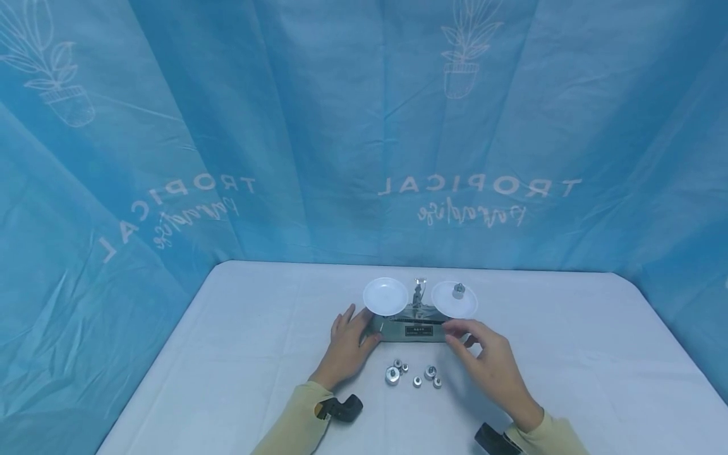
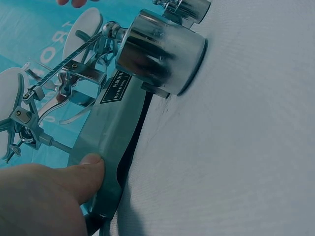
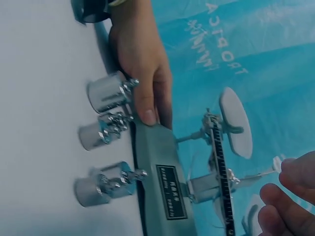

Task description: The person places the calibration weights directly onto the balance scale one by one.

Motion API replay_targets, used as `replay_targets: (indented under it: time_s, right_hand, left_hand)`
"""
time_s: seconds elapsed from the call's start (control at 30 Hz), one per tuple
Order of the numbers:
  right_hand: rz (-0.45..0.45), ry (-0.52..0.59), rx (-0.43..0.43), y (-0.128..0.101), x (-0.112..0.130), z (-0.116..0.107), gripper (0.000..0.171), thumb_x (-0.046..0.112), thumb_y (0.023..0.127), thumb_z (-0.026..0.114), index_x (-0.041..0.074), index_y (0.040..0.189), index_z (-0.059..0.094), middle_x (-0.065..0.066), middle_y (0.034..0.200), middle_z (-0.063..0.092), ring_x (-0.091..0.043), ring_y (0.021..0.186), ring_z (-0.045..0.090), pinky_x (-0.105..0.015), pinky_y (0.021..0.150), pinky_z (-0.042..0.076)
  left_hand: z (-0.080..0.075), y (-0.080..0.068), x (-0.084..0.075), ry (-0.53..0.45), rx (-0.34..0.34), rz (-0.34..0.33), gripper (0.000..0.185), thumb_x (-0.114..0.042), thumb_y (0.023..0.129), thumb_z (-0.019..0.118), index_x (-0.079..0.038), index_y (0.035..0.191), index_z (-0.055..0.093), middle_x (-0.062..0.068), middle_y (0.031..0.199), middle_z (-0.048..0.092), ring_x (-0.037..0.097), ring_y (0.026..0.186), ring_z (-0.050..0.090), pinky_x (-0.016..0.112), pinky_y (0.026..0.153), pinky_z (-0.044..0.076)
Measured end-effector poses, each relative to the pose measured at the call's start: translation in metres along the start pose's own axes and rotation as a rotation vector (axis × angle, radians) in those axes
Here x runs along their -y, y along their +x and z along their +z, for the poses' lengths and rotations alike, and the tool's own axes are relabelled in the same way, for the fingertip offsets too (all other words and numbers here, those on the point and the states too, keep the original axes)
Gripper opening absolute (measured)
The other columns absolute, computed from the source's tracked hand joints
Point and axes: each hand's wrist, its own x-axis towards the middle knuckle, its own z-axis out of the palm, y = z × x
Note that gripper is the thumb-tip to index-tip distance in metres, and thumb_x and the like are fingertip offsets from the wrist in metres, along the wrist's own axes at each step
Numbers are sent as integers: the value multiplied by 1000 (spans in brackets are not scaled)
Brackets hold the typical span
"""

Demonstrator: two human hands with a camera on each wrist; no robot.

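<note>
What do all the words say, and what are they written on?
"TROPICAL": on the blue curtain, printed twice in white, at the middle and at the left.
A curly script line sits under each "TROPICAL"; it is too blurred to read.
The black plate on the front of the scale bears small print, too small to read in any view.
No other words or numbers show.

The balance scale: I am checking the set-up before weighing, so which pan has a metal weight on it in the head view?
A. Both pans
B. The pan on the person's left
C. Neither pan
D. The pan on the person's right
D: in the head view one metal weight stands on the right pan of the balance scale, while the left pan is bare.
</note>
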Motion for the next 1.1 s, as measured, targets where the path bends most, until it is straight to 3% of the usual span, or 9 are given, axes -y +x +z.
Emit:
replay_targets:
  time_s: [0.43,0.8,1.1]
  right_hand:
    - [91,13,102,-9,-1,12,19,11,89,77,13,108,74,11,97,71,-5,87,61,-25,73,57]
    - [144,89,176,-13,-8,17,21,8,88,77,9,109,73,9,98,71,-5,87,62,-26,75,57]
    - [171,139,247,-17,-19,24,20,13,89,78,15,108,72,10,100,71,-6,90,62,-25,76,57]
  left_hand:
    - [1,1,1,10,2,5,58,-32,103,54,-7,153,40,11,156,43,42,150,20,65,120,8]
    - [3,1,3,18,0,-4,58,-32,102,54,-9,154,40,10,156,43,41,150,20,64,121,8]
    - [2,1,3,13,1,-2,58,-32,102,54,-8,154,40,11,156,43,42,150,20,65,121,8]
